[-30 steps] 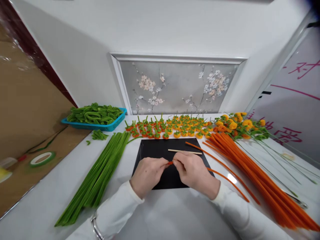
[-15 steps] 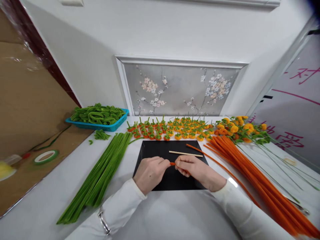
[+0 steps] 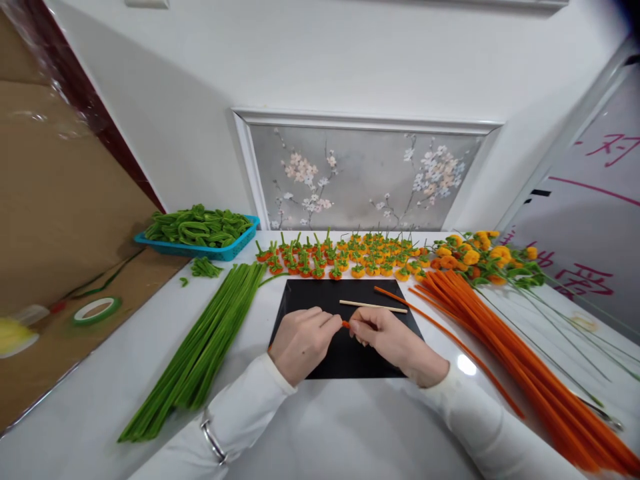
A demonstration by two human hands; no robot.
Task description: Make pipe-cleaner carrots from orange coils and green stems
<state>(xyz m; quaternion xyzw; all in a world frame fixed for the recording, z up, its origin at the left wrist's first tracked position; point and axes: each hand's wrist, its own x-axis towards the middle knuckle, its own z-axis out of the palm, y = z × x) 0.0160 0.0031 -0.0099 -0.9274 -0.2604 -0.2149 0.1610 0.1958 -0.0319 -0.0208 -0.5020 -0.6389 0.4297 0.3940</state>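
Observation:
Over the black mat (image 3: 345, 363), my left hand (image 3: 306, 343) and my right hand (image 3: 387, 337) meet fingertip to fingertip. Both pinch a short orange piece (image 3: 345, 324), most of which the fingers hide. A thin pale stick (image 3: 373, 306) lies on the mat just beyond my right hand. One orange pipe cleaner (image 3: 450, 342) runs from the mat's upper right toward the front right. To its right is a thick bundle of orange pipe cleaners (image 3: 520, 360). A bundle of green pipe cleaners (image 3: 195, 353) lies left of the mat.
Behind the mat stand rows of small orange flower heads (image 3: 373, 257) with green tops. At the back left is a blue basket (image 3: 227, 252) of green leaves. Finished stemmed flowers (image 3: 480, 253) lie at the back right. Green tape (image 3: 97, 311) rests on cardboard at the left.
The view has shifted slightly. A bit of orange now shows by the left side of my left hand. Both hands keep their pinch, with the right fingers slightly turned.

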